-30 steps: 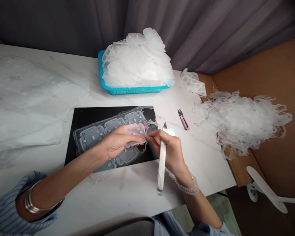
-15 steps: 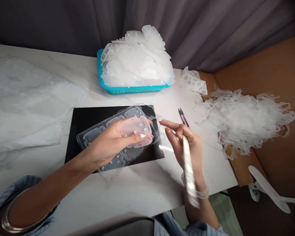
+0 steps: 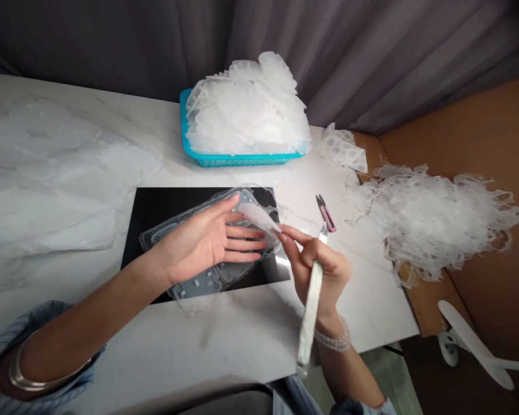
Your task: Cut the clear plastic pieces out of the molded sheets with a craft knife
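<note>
A clear moulded plastic sheet (image 3: 185, 285) with several cut-out shapes lies on a black mat (image 3: 164, 204). My left hand (image 3: 207, 242) hovers over it, palm up, fingers stretched out and empty. My right hand (image 3: 318, 265) is closed on a long taped knife (image 3: 309, 311), blade tip up, and its fingertips pinch a small translucent plastic piece (image 3: 259, 218) just beyond my left fingertips.
A turquoise basket (image 3: 192, 150) heaped with translucent pieces stands behind the mat. Pink thread snips (image 3: 326, 212) lie right of the mat. A pile of plastic offcuts (image 3: 432, 216) sits on a cardboard box at the right. Crumpled white sheeting (image 3: 47, 178) covers the table's left.
My left hand let go of the plastic piece and opened flat. My right hand came back in and took the piece at its fingertips, still holding the knife.
</note>
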Demonstrator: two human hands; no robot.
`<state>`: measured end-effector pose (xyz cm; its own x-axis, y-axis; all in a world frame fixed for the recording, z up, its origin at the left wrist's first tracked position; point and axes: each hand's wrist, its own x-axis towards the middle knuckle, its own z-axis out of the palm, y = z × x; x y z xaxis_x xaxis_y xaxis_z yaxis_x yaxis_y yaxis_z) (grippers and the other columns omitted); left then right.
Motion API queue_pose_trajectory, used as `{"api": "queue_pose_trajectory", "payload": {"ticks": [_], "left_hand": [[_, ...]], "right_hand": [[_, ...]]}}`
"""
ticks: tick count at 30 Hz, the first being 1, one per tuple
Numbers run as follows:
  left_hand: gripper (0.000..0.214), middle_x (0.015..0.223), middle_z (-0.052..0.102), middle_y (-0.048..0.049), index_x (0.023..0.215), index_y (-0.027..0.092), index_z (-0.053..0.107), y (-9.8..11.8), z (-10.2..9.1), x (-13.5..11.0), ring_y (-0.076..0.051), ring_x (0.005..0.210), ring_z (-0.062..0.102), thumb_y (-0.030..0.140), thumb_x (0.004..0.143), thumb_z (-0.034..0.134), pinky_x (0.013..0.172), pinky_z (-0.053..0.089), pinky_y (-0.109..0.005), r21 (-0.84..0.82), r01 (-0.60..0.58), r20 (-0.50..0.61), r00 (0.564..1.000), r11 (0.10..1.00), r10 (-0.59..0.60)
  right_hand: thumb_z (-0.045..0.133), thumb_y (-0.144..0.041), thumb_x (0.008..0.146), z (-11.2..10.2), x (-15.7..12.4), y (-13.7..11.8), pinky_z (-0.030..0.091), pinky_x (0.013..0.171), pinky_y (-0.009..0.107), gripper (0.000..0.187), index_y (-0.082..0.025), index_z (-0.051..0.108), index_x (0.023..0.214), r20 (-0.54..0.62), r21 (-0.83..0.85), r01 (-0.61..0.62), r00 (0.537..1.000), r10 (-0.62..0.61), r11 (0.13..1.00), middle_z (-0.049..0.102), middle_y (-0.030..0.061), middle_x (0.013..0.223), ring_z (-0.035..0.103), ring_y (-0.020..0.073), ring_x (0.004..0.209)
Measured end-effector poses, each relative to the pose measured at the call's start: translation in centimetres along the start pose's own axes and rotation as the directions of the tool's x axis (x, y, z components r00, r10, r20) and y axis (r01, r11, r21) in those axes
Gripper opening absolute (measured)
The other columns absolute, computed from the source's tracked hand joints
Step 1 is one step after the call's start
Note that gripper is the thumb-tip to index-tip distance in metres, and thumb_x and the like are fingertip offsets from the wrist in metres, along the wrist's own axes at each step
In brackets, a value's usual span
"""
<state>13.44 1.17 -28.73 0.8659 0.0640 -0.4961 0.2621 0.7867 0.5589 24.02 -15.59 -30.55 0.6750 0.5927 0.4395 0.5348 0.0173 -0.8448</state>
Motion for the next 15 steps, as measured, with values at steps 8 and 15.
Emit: {"api": "queue_pose_trajectory", "payload": {"ticks": [8, 15], "left_hand": [[0.063, 0.128, 0.068, -0.013, 0.146, 0.023, 0.043, 1.3, 0.1, -1.1, -0.028, 0.117, 0.065, 0.004, 0.087, 0.054, 0.096, 0.056, -0.042, 0.035, -0.06, 0.037, 0.998, 0.998, 0.059], [0.06, 0.129, 0.068, -0.0097, 0.146, 0.03, 0.045, 1.5, 0.5, -1.9, -0.03, 0.121, 0.062, 0.008, 0.091, 0.057, 0.098, 0.055, -0.043, 0.106, -0.104, 0.098, 0.991, 0.989, 0.094]], "right_hand": [[0.061, -0.012, 0.089, -1.0, 0.2, 0.1, 0.053, 0.095, 0.046, 0.041, -0.023, 0.032, 0.062, 0.01, 0.289, -0.183, 0.982, 0.189, 0.939, 0.077, 0.0041, 0.108, 0.072, 0.0261, 0.103], [0.075, -0.022, 0.082, -1.0, 0.0, 0.1, 0.046, 0.064, 0.029, 0.049, -0.022, 0.03, 0.062, 0.237, 0.385, -0.511, 0.86, 0.453, 0.768, 0.077, 0.0029, 0.084, 0.064, 0.0144, 0.069]]}}
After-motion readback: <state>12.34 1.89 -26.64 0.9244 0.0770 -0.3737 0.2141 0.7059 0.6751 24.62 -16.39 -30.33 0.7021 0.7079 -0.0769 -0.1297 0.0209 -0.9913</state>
